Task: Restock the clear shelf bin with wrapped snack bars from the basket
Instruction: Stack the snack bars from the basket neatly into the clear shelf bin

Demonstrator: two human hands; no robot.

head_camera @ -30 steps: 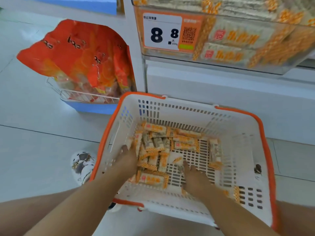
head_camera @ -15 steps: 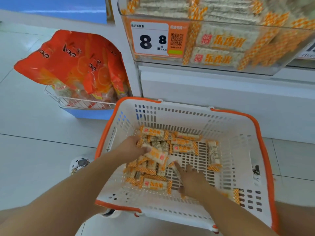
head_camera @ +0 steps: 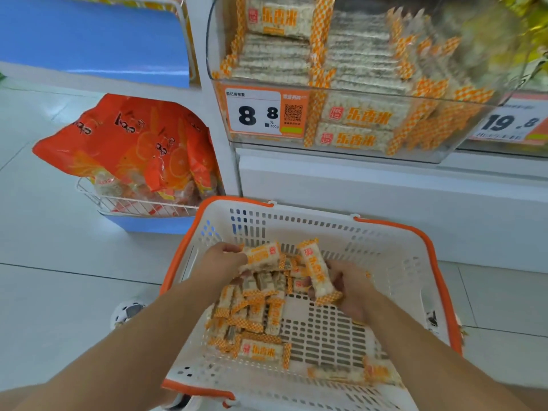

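Bars (head_camera: 255, 310): heaped in basket (head_camera: 394, 241) below bin (head_camera: 439, 149). Left hand (head_camera: 219, 264) pinches one bar (head_camera: 261, 256); right hand (head_camera: 350, 289) grips another (head_camera: 315, 269). Likely light, crumbly, slick wrappers; hold mid-length, gently.

Basket (head_camera: 394, 256) right half bare; bar pile (head_camera: 252, 315) fills lower-centre. Shelf bin (head_camera: 439, 149) top centre stacked nearly full.

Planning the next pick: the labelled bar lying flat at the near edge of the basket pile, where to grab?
Take the labelled bar across its long sides at mid-length, from straight above. It lies flat, label up, and its crimped ends look too flimsy for the fingers.
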